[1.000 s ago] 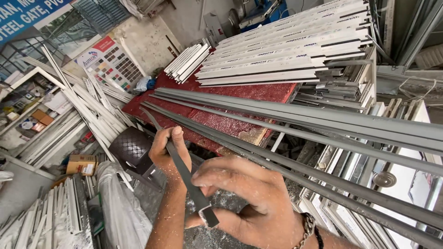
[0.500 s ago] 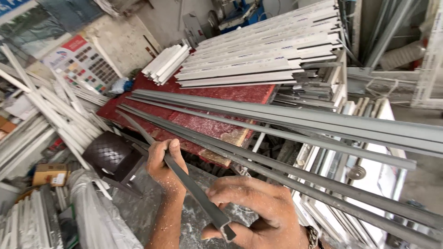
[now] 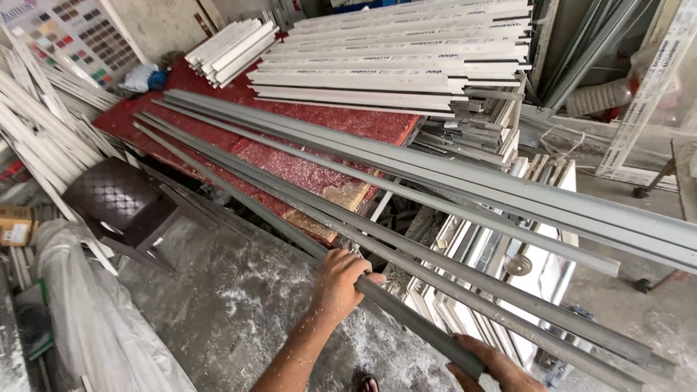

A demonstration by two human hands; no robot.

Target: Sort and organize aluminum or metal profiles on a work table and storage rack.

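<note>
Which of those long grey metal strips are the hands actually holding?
The nearest grey strip, lowest in view: left hand and right hand grip it; the others lie untouched.

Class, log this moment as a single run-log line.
left hand: grip closed round grey metal bar | right hand: grips bar's near end | bar's far end: on red board | stool: left

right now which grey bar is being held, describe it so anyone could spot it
Start at the red board and the grey metal bars lying across it. The held grey bar is the nearest one, the only one gripped by the left hand and right hand.
</note>
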